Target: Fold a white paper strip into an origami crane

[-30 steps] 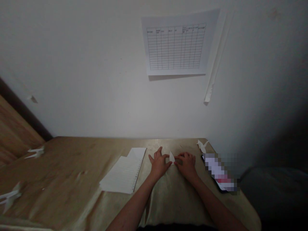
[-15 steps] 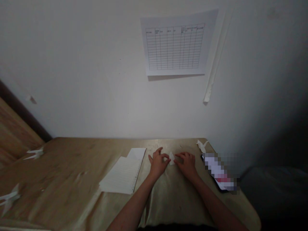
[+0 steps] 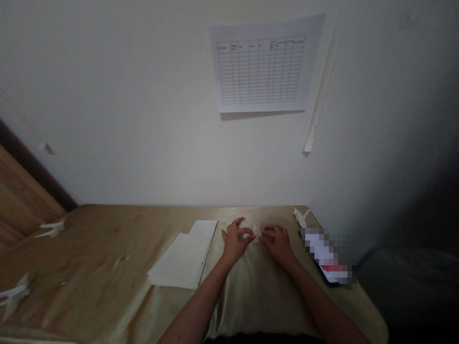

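Note:
Between my two hands is a small piece of folded white paper (image 3: 256, 233), pale against the brown table cover. My left hand (image 3: 236, 241) pinches its left edge between thumb and index finger, with the other fingers spread away. On the opposite edge, my right hand (image 3: 277, 240) grips it with thumb and fingertips. The paper's lower part is partly covered by the fingertips, and its exact fold is too small to make out.
Lined loose-leaf sheets (image 3: 181, 263) lie left of my forearm. At right are a phone-like device (image 3: 328, 260), blurred out, and a folded paper bird (image 3: 300, 218). More folded paper shapes (image 3: 53, 228) rest at far left. A printed table sheet (image 3: 261, 71) hangs on the wall.
Both hands keep their pinch on the folded paper. The right hand's fingers have shifted slightly closer to the left hand, and the paper appears a little more covered.

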A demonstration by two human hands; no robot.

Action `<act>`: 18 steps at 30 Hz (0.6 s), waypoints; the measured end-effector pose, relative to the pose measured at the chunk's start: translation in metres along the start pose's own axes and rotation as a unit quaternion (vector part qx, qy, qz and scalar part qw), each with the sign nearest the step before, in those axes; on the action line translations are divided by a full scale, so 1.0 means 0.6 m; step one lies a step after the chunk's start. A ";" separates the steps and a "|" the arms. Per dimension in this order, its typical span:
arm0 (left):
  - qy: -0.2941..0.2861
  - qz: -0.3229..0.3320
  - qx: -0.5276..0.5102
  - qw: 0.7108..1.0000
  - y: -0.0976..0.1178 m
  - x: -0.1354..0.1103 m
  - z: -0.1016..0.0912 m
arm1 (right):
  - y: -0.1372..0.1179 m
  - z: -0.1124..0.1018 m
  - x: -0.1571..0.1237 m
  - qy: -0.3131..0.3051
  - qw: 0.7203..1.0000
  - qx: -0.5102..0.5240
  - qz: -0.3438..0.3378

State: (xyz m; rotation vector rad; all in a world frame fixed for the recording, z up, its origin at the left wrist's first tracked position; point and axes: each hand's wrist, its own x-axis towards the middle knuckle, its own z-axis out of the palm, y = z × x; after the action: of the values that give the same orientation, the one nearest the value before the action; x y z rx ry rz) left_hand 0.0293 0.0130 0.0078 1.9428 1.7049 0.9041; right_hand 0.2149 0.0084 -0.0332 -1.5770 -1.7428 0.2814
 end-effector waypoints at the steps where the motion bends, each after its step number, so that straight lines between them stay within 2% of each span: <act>1: 0.002 0.002 0.000 1.000 -0.001 0.000 0.001 | 0.000 0.000 0.001 0.000 1.000 0.006 -0.001; 8: 0.011 -0.004 0.009 1.000 -0.004 -0.001 0.006 | 0.002 -0.001 0.005 0.003 0.998 0.059 -0.006; 18: -0.025 0.008 0.043 0.999 -0.002 -0.002 0.008 | -0.001 -0.006 0.004 0.013 0.997 0.076 -0.002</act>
State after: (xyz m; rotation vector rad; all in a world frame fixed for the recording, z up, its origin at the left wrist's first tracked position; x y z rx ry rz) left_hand 0.0317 0.0129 0.0033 2.0191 1.7284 0.7928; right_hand 0.2169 0.0095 -0.0297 -1.4627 -1.6636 0.3806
